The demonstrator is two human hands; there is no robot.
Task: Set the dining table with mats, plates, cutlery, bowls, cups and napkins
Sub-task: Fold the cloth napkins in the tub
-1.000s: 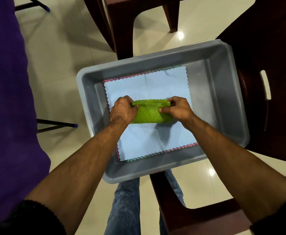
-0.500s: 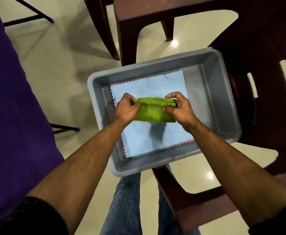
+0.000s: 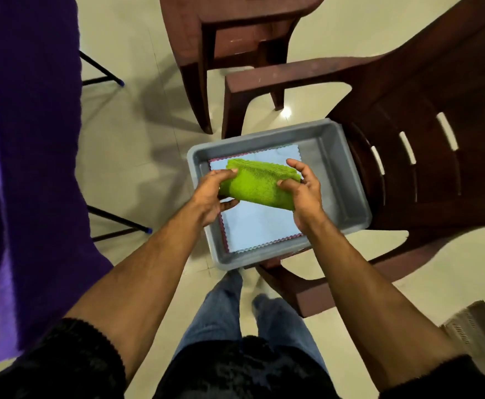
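While both hands hold it: the folded green napkin (image 3: 260, 185) sits above the grey tub (image 3: 343, 180), lifted clear of the cloths in it.
Left hand (image 3: 212, 194): grips the napkin's left end, thumb on top, fingers (image 3: 229, 203) curled beneath it.
Right hand (image 3: 304, 194): pinches the right end, thumb pressed on the near face, the other fingers arched over the far edge.
Napkin shape: a thick folded roll, tilted slightly, its right end lower.
Tub contents: a pale blue cloth (image 3: 260, 226) lies flat on the bottom, with a pink zigzag edge showing beneath it.
Tub position: rests on the seat of a brown plastic chair (image 3: 425, 156).
Second chair (image 3: 232, 38): stands just beyond, on the tiled floor (image 3: 137, 145).
Tabletop (image 3: 34, 139): at the left, covered in purple cloth.
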